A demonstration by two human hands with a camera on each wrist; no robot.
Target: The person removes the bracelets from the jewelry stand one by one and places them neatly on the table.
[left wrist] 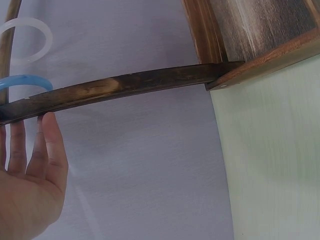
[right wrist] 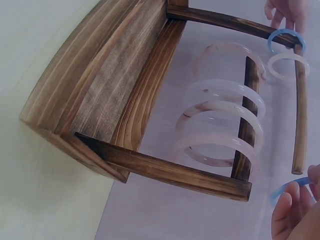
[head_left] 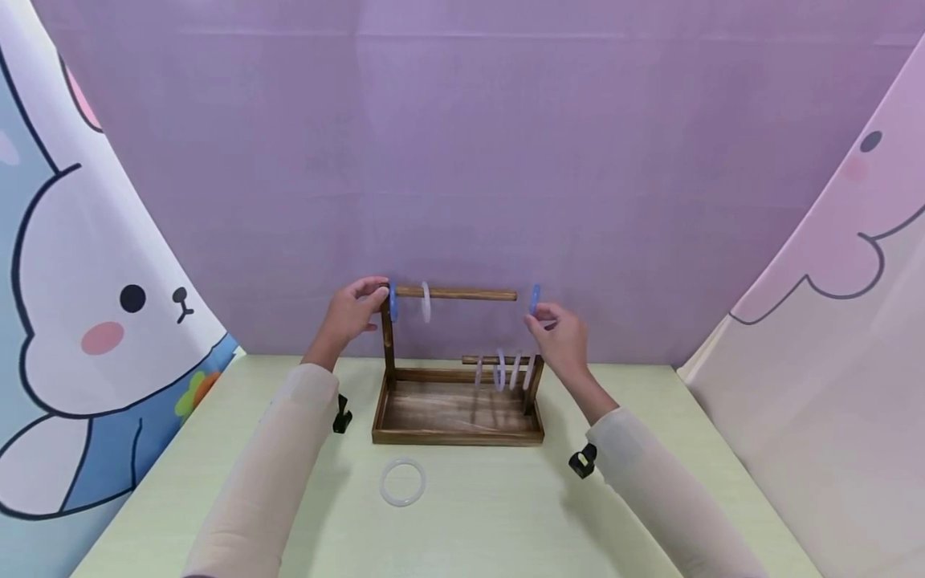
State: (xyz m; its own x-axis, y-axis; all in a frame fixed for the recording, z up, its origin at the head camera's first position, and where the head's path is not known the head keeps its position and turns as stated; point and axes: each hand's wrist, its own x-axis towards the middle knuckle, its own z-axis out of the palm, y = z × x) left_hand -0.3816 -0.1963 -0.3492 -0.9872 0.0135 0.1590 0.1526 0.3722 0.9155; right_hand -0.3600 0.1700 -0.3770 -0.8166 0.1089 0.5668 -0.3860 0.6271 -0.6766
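Bangles are going onto a wooden rack (head_left: pixel 458 413) that is standing on the pale green counter (head_left: pixel 650 401) in front of us. We are holding our right hand (head_left: pixel 560 337) up just past the free end of the upper rod (head_left: pixel 462 294), and its fingers (right wrist: pixel 284 212) are pinching a blue bangle (head_left: pixel 534 299) that is hanging in the air, just beside the rod's tip and not yet on it. Our left hand (head_left: pixel 354 309) is reaching to the other end of that rod, where it meets the tall post (head_left: pixel 389 337). Its fingers (left wrist: pixel 47 145) are lying straight along the post in the left wrist view, and we cannot tell whether they are also touching the second blue bangle (head_left: pixel 393 301), which is already hanging on the rod right beside them.

Judging by how things are lying, we are well along but not finished. A white bangle (head_left: pixel 426 302) is hanging on the upper rod a little way in from the blue one. Four pale bangles (right wrist: pixel 220 120), whitish to pinkish, are sitting in a row on the lower rod (head_left: pixel 499 360) at the right of the rack. What we are still seeing off the rack is the blue bangle in our right hand and one clear bangle (head_left: pixel 402 482) that is lying flat on the counter, near the front edge of the rack's tray and apart from both hands. Behind the rack, a purple cloth (head_left: pixel 462 160) is covering the back wall.
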